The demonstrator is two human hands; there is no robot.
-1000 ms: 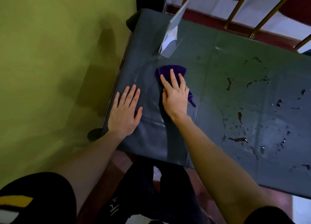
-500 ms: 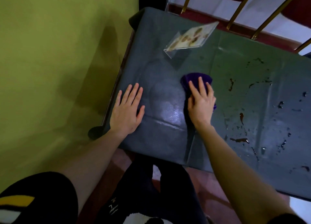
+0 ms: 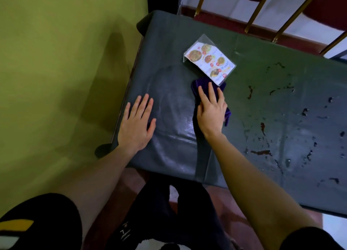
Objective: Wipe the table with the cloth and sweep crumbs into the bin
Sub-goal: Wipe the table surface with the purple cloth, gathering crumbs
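Purple cloth under flat right hand.

Just one view here, a wide-angle head cam looking forward and steeply down, pretty close in. It takes in the near corner of the dark green tabletop, both forearms reaching in from the bottom edge, the yellow-green wall on the left, and brass chair legs up top.

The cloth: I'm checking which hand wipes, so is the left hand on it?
No, the right hand presses the purple cloth; the left hand lies flat on the table.
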